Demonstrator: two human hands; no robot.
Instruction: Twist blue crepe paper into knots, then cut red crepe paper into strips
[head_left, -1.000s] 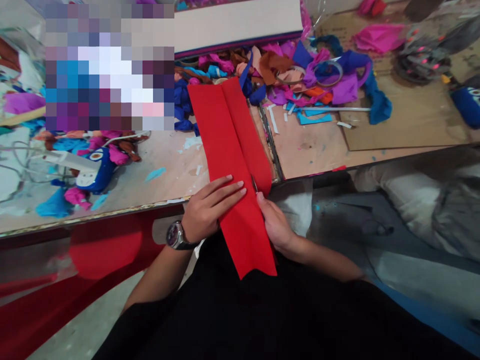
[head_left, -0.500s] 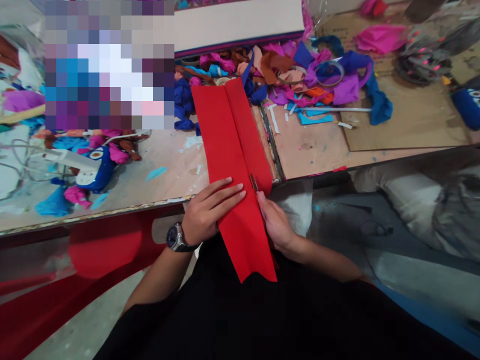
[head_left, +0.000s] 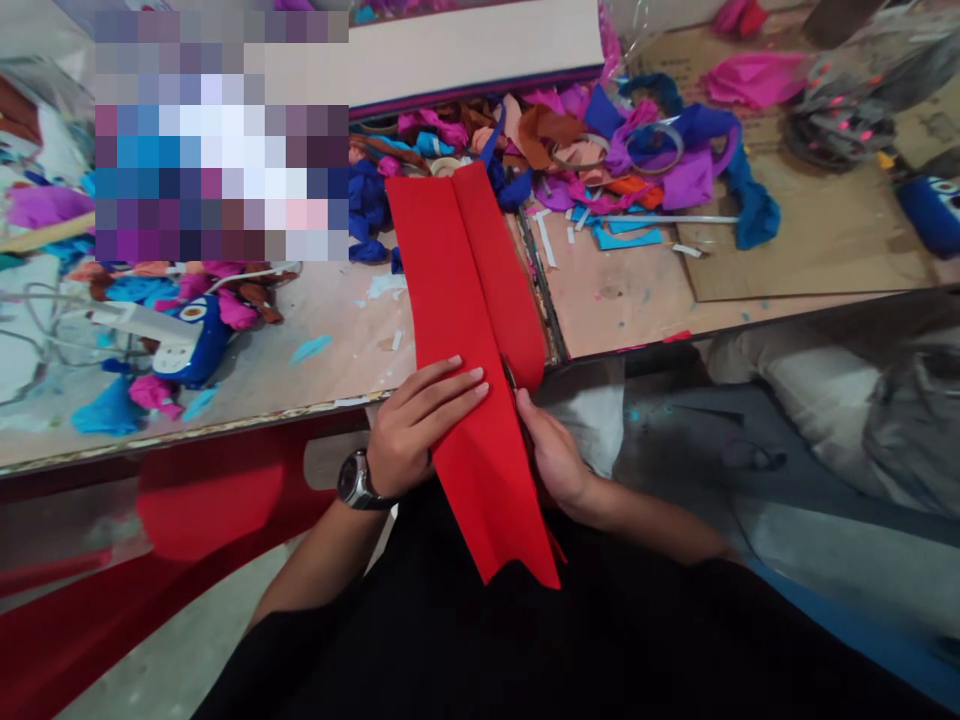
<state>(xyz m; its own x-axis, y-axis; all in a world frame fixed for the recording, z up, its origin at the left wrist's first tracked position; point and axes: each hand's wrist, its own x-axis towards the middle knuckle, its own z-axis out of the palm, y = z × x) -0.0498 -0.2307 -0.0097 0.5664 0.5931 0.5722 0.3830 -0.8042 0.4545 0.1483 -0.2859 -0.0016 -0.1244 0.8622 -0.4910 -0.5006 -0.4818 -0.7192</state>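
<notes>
A long red sheet point(head_left: 450, 290) with a lengthwise fold lies over the table's front edge, its near end hanging in front of my black shirt. My left hand point(head_left: 427, 420), with a watch on the wrist, rests on the sheet with its fingers stretched out. At the sheet's right side my right hand point(head_left: 555, 450) is closed on scissors point(head_left: 511, 377); only a small part of them shows at the fold, and most of that hand's fingers are hidden.
Crumpled coloured paper and tape rolls point(head_left: 655, 147) lie behind the sheet. A cardboard piece point(head_left: 810, 240) is at the right, a white-topped box point(head_left: 472, 50) at the back. A blue-and-white power strip point(head_left: 191, 340) with cables sits at the left. A person's leg shows at the right.
The scissors' blades have gone from open above the fold to mostly hidden at it. The sheet's near end has slid slightly toward me. My hands have barely moved.
</notes>
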